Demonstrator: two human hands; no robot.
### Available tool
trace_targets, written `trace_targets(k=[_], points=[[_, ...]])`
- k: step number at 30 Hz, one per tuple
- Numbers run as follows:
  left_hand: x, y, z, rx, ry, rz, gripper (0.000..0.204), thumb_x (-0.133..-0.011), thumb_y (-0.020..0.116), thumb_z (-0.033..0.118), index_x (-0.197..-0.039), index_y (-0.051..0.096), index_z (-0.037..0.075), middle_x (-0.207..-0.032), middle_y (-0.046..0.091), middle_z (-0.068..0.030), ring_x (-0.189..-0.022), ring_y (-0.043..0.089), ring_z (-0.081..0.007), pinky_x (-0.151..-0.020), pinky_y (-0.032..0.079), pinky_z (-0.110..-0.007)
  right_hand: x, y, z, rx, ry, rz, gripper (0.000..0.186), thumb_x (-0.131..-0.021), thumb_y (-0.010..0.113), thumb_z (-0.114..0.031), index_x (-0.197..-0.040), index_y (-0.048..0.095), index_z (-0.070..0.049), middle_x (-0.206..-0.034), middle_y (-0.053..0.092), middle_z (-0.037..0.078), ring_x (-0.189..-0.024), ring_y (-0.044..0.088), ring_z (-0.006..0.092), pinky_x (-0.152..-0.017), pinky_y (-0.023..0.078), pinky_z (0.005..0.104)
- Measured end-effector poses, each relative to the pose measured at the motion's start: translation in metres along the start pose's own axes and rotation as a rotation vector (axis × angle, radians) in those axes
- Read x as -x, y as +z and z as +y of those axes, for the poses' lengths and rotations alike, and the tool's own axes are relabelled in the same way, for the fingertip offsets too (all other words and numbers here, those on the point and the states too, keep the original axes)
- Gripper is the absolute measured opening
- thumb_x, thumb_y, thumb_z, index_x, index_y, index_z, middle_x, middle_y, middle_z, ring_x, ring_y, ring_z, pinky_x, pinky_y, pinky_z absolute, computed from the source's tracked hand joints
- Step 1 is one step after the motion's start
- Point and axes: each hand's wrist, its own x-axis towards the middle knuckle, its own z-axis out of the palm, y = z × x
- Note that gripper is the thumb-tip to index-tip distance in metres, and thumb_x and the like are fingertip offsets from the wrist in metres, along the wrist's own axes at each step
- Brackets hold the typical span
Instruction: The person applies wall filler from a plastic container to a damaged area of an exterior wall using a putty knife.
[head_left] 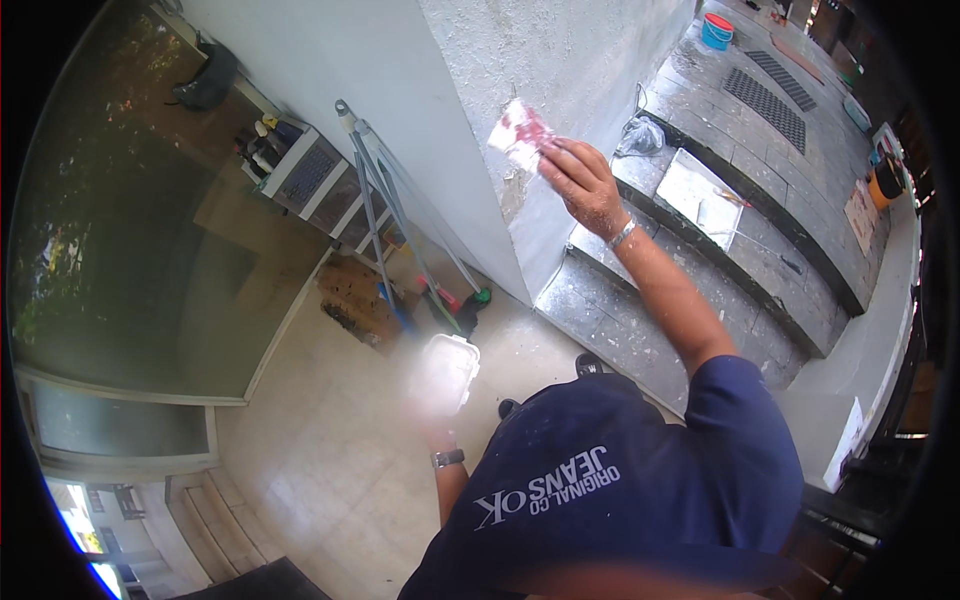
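Note:
My right hand (pixel 585 190) is raised at the corner of a patchy, flaking white wall (pixel 470 60), its fingers closed on a flat red piece smeared with white (pixel 518 130). The piece is at the wall face, though I cannot tell whether it touches. Low in front of me, my left hand (pixel 433 425) holds a white plastic tub (pixel 452 372). A hazy glare blurs that hand and part of the tub, hiding most of the fingers.
Long-handled tools (pixel 370 170) lean left of the corner, beside a shelf unit (pixel 305 175), glass panel (pixel 130 250) and dirty mat (pixel 340 305). Curved grey steps (pixel 770 260) climb rightward, holding a paint tray (pixel 705 185), plastic bag (pixel 642 135), blue bucket (pixel 717 35) and mats (pixel 765 110).

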Motion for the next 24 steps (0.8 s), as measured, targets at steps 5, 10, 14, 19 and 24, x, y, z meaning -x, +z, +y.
trace_targets(k=[5,10,14,19,24], points=[[0.004,0.002,0.011,-0.279,0.090,-0.041,0.048,-0.099,0.039,0.032,-0.130,0.042,-0.003,-0.127,0.054,-0.0197,-0.115,0.057,-0.0317,-0.094,0.051,-0.044,0.009,-0.002,0.061,0.020,-0.510,-0.253,0.046,-0.089,0.055,-0.016,-0.134,0.052,-0.018,-0.140,0.051,0.001,-0.130,0.046,0.0158,-0.111,0.035,0.0376],[0.029,0.019,0.003,-0.463,0.127,0.034,0.048,-0.099,0.036,0.031,-0.133,0.040,-0.003,-0.129,0.052,-0.0205,-0.116,0.057,-0.0328,-0.094,0.052,-0.045,0.038,0.012,0.060,-0.352,0.263,-0.076,0.037,-0.093,0.054,-0.012,-0.129,0.056,-0.006,-0.126,0.060,0.011,-0.113,0.059,0.0231,-0.098,0.046,0.0354],[0.058,0.072,0.004,-0.295,0.040,0.084,0.050,-0.101,0.033,0.031,-0.136,0.038,-0.003,-0.133,0.050,-0.0208,-0.120,0.054,-0.0334,-0.097,0.049,-0.047,0.069,0.028,0.017,-0.941,1.387,0.319,0.038,-0.099,0.049,-0.015,-0.132,0.050,0.004,-0.118,0.062,0.015,-0.106,0.060,0.0196,-0.095,0.046,0.0325],[0.051,0.083,0.003,-0.027,-0.096,0.098,0.050,-0.101,0.029,0.030,-0.138,0.037,-0.002,-0.133,0.050,-0.0208,-0.120,0.054,-0.0341,-0.097,0.050,-0.047,0.040,0.044,-0.032,-0.951,1.529,0.363,0.041,-0.101,0.046,-0.016,-0.135,0.046,0.006,-0.118,0.063,0.015,-0.106,0.058,0.0153,-0.095,0.045,0.0291],[0.007,0.073,0.008,-0.076,-0.205,0.006,0.050,-0.100,0.030,0.031,-0.136,0.038,-0.003,-0.131,0.052,-0.0205,-0.117,0.057,-0.0339,-0.092,0.052,-0.047,0.005,0.053,-0.054,-0.807,1.467,0.452,0.039,-0.101,0.044,-0.016,-0.133,0.047,0.006,-0.118,0.062,0.016,-0.106,0.059,0.0181,-0.094,0.044,0.0306]])
